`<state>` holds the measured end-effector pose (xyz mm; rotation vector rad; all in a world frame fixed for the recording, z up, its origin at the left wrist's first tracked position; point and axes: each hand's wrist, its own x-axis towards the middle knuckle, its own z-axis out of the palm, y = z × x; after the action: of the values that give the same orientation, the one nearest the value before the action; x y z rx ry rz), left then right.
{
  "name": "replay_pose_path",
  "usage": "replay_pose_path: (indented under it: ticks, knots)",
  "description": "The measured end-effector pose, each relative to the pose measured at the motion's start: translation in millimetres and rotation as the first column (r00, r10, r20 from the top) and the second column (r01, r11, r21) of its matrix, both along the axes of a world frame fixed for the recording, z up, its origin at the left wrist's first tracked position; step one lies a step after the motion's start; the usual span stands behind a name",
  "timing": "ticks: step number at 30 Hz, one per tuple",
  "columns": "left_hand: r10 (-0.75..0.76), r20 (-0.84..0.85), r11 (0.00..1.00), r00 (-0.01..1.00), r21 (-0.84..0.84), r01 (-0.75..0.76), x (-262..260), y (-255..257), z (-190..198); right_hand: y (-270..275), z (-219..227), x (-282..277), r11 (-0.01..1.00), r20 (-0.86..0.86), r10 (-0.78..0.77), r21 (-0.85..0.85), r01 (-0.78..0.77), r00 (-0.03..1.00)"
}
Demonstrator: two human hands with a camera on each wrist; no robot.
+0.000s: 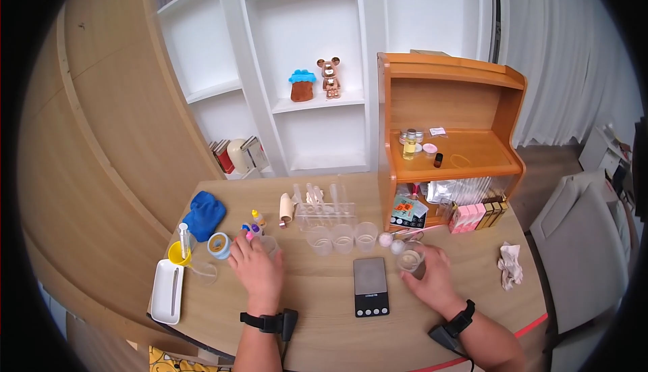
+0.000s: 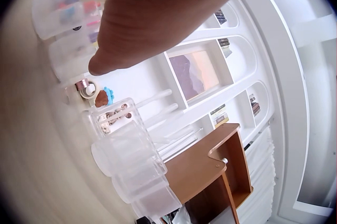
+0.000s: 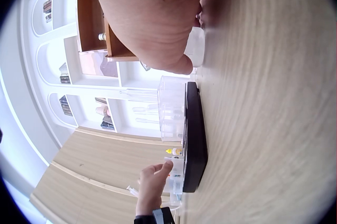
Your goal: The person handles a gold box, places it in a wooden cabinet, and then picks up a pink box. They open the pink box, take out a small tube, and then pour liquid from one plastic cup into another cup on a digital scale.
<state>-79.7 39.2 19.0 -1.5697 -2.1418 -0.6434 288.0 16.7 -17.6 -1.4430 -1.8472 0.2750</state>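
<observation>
My left hand (image 1: 255, 271) is over the left half of the table, its thumb and fingers around a clear plastic cup (image 1: 269, 243). In the left wrist view the thumb lies right at the wall of a cup (image 2: 71, 58). My right hand (image 1: 432, 281) holds another clear plastic cup (image 1: 410, 258) between thumb and fingers, low over the table right of the scale. The black digital scale (image 1: 370, 284), with a bare grey plate, lies between the hands. Behind it stand three clear cups (image 1: 343, 238) in a row.
A clear rack (image 1: 327, 215) with plastic tubes stands behind the cups. Left are small dropper bottles (image 1: 258, 217), a blue-rimmed jar (image 1: 219, 245), a yellow cup (image 1: 179, 253), a white tray (image 1: 162, 304) and a blue cloth (image 1: 204, 215). Right are a wooden shelf (image 1: 452, 139) and crumpled tissue (image 1: 510, 265).
</observation>
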Motion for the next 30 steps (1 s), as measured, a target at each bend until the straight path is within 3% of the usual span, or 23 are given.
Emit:
replay_pose_path:
  ticks: [6,10,13,15,16,18,22,27,30]
  knots:
    - [-0.038,0.108,0.999,0.993,0.009,0.037,2.2,0.2,0.3,-0.6,2.2,-0.2,1.0,0.014,-0.002,-0.013,0.002,1.0]
    - [-0.046,0.112,0.999,0.993,-0.009,0.047,3.0,-1.0,1.1,0.9,-2.8,0.4,1.0,0.014,-0.006,0.0,0.006,1.0]
    - [-0.078,0.066,0.995,0.995,0.066,0.074,16.3,-6.1,12.8,1.7,-4.9,-0.5,1.0,0.019,-0.014,0.012,0.013,1.0]
    - [-0.42,0.058,0.899,0.906,0.164,0.406,35.0,-8.5,20.2,2.3,-5.8,-0.2,0.999,0.02,-0.022,0.024,0.022,1.0]
    - [-0.422,0.058,0.898,0.905,0.166,0.408,44.6,-7.2,19.0,2.4,-6.4,0.0,1.0,0.015,-0.021,0.014,0.021,1.0]
    - [-0.493,0.363,0.861,0.791,0.068,0.505,59.6,-1.5,12.7,2.3,-5.7,0.9,1.0,0.016,-0.02,0.008,0.02,1.0]
    - [-0.511,0.396,0.85,0.763,0.103,0.516,64.5,17.1,-15.0,1.6,-3.0,-0.4,1.0,0.006,-0.02,0.018,0.02,1.0]
    - [-0.436,0.627,0.885,0.646,0.169,0.433,54.3,29.2,-42.7,2.5,-4.6,0.9,0.999,-0.015,-0.007,0.034,0.008,1.0]
    - [-0.505,0.567,0.861,0.651,0.279,0.424,55.3,12.2,-20.8,0.4,0.5,-0.9,1.0,-0.089,-0.006,0.024,0.008,0.996]
